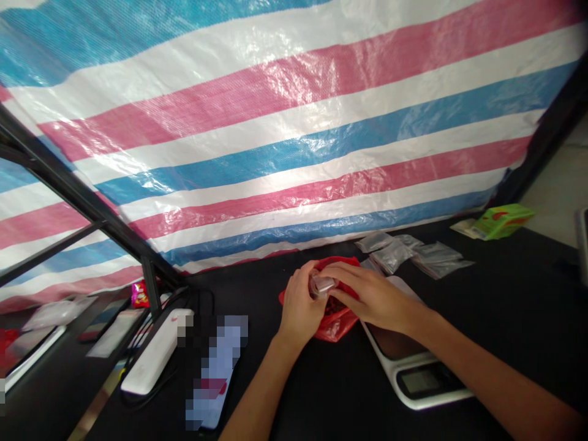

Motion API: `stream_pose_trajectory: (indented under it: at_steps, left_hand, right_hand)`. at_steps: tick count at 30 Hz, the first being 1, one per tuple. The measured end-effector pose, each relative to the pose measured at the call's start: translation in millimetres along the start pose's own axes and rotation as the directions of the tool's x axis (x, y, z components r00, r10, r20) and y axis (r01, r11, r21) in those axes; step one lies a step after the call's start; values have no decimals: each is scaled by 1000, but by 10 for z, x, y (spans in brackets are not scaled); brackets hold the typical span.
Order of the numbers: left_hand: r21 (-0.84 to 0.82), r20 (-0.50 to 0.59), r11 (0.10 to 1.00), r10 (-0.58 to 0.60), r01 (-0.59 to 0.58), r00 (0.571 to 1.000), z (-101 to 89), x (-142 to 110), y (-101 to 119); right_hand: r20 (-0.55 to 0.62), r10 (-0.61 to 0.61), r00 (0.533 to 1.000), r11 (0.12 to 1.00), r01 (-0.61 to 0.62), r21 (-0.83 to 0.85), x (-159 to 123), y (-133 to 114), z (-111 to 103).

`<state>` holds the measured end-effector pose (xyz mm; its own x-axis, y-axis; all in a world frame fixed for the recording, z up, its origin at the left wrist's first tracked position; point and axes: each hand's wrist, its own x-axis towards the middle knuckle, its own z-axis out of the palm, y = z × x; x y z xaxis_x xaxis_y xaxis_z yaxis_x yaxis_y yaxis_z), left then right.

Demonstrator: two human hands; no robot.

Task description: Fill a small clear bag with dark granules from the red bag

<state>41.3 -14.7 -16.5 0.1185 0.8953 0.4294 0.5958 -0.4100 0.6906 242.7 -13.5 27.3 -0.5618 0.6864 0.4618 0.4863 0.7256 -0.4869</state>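
- On the black table [349, 392], a white scale [397, 346] is placed at four o'clock from the red bag; its small display [421, 381] is turned to the near side.
- At eight o'clock from the red bag, a flat blue-grey object [219, 373] is laid; its details are hidden by blur blocks.
- A little more to the left, a long white case [157, 352] is seen, with black cables [204, 294] around it.
- By the left hand [298, 306], a small clear packet [323, 283] is held; its fingers are curled and nearly closed around it, above the red bag.
- By the right hand [370, 297], the same packet is touched from the three o'clock side; its fingers are bent and thumb and forefinger are partly apart. Whether it is gripped firmly by them cannot be told.
- Under both hands, the red bag [337, 327] is opened, and small dark pieces [333, 306] are seen inside.
- At two o'clock from it, several clear bags [395, 254] are spread.
- Farther, between two and three o'clock, a green package [505, 222] is placed.
- At twelve o'clock, the far side is covered by a striped sheet [294, 153].
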Motion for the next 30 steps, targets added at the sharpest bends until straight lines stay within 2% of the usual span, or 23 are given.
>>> stream_pose_trajectory:
  at_steps: [4,7,12,16,19,24,30]
  left_hand:
    - [70,4,992,-110,110,994,-29,18,10]
    - [60,-9,988,-143,144,990,-54,45,17]
    - [43,-134,977,-200,207,971,-87,65,31]
    - [111,-202,963,-220,245,954,-136,58,86]
    - [192,-172,945,-233,265,957,-167,57,140]
    - [337,-39,908,-253,251,967,-160,61,150]
    - [380,26,885,-301,269,953,-164,79,88]
  right_hand:
    - [-32,16,999,1000,-16,15,-6,-13,-22]
    - [-67,36,997,998,-40,-54,-8,-2,-38]
    - [-165,57,985,987,-80,-139,-9,74,-17]
    - [-160,33,987,978,-64,-198,-6,102,-4]
    - [-116,44,992,972,-69,-225,1,89,-1]
    - [19,16,1000,979,-12,-201,-3,92,61]
    - [92,-15,996,987,29,-158,-51,136,172]
